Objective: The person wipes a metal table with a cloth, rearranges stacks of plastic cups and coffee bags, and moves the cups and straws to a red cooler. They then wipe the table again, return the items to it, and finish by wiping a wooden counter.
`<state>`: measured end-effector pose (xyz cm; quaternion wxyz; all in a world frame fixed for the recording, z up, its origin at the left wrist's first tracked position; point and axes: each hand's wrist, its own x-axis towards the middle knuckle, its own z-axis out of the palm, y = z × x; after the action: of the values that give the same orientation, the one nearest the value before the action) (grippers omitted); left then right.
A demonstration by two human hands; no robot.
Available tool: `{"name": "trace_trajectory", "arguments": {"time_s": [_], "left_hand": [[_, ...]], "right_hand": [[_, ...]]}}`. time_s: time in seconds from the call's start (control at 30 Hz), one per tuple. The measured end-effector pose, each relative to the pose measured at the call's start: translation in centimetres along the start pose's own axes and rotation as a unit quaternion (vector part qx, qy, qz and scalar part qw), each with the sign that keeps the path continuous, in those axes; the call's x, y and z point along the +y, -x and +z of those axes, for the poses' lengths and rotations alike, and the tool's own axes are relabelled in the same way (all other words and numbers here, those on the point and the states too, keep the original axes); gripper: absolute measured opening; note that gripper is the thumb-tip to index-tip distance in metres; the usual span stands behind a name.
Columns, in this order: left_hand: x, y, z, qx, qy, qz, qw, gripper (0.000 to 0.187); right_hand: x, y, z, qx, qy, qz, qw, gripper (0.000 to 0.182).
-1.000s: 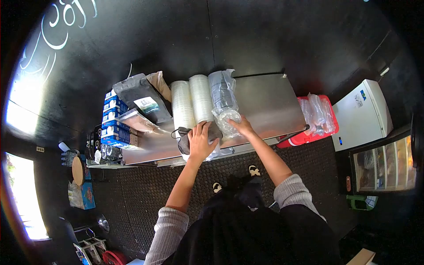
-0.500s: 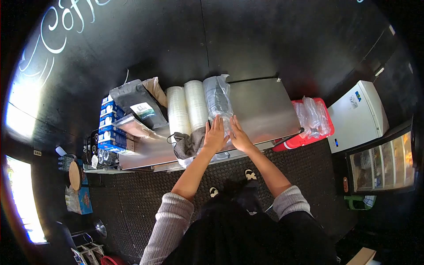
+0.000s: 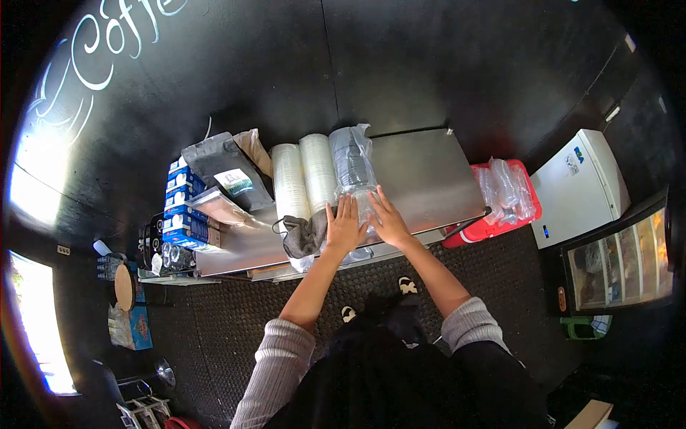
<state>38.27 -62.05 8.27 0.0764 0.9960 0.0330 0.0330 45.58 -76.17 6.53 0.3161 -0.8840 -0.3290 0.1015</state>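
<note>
On the steel table [image 3: 421, 171], a clear plastic sleeve [image 3: 351, 159] with dark lids or cups inside lies lengthwise. My left hand [image 3: 346, 223] rests on its near end with fingers spread. Beside it, my right hand [image 3: 389, 223] lies flat with its fingers stretched out, touching the sleeve's near right side. Two long stacks of pale cups or lids, one on the left [image 3: 289, 182] and one in the middle [image 3: 317, 171], lie left of the sleeve. A dark grey cloth [image 3: 303, 237] sits at the table's front edge, just left of my left hand.
Black bags [image 3: 227, 171] and blue boxes [image 3: 182, 204] stand at the table's left end. Right of the table are a red cooler [image 3: 532, 187] with plastic-wrapped items on top, a white fridge [image 3: 579, 189] and a glass-door cabinet [image 3: 618, 264]. The dark floor mat [image 3: 236, 322] lies below.
My left hand has shifted slightly left and down, and its thumb has moved out from the other fingers. The view has shifted slightly.
</note>
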Motion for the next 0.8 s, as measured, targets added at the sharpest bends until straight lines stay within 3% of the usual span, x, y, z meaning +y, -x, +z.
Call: {"name": "trace_trajectory", "arguments": {"time_s": [0.07,0.2,0.3,0.4,0.53,0.67,0.8], "left_hand": [[0.2,0.7,-0.4,0.034,0.003,0.011,0.999,0.069],[0.1,2.2,-0.4,0.02,0.014,0.032,0.999,0.072],[0.3,2.7,-1.1,0.066,0.04,0.042,0.996,0.072],[0.9,4.2,-2.4,0.116,0.11,0.065,0.985,0.069],[1.7,7.7,-3.0,0.171,0.288,0.141,0.932,0.056],[1.6,14.7,1.3,0.14,0.327,0.057,0.933,0.038],[1.6,21.4,5.6,-0.004,0.309,-0.024,0.951,0.047]], "right_hand": [[0.4,0.8,0.7,0.11,0.005,-0.065,0.992,0.055],[0.0,1.8,1.9,0.078,0.025,-0.026,0.996,0.054],[-0.9,2.2,1.2,0.108,0.046,-0.012,0.993,0.053],[-1.9,4.0,0.2,0.204,-0.062,-0.054,0.976,0.049],[-0.7,11.3,-0.1,0.228,-0.096,-0.057,0.967,0.021],[3.8,21.7,0.4,0.209,-0.145,0.073,0.964,0.013],[12.2,35.5,2.9,-0.004,0.001,0.285,0.959,0.015]]}}
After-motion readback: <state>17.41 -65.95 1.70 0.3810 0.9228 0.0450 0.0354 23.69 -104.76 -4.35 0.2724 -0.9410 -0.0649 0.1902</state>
